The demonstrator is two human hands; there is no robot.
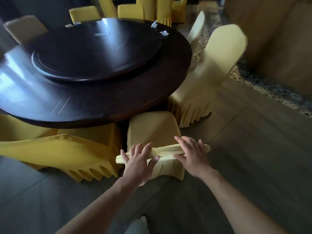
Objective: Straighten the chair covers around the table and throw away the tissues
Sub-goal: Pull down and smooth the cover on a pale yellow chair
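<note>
A chair in a pale yellow cover [152, 127] stands tucked under the round dark table [104, 102], straight in front of me. Its cover is bunched in folds along the top of the backrest. My left hand [139, 159] lies on the left end of that top edge, fingers spread, thumb under the fold. My right hand [192, 154] rests flat on the right end, fingers straight. Two crumpled white tissues [154, 24] [164, 33] lie on the far right of the table, by the lazy Susan [94, 53]. A third tissue [76, 23] shows at the far edge.
More yellow-covered chairs ring the table: one at my left [59, 149], one at the right [211, 73], several at the far side. Grey tiled floor [253, 149] spreads right and behind. A patterned border and a brown wall [278, 39] lie at the right.
</note>
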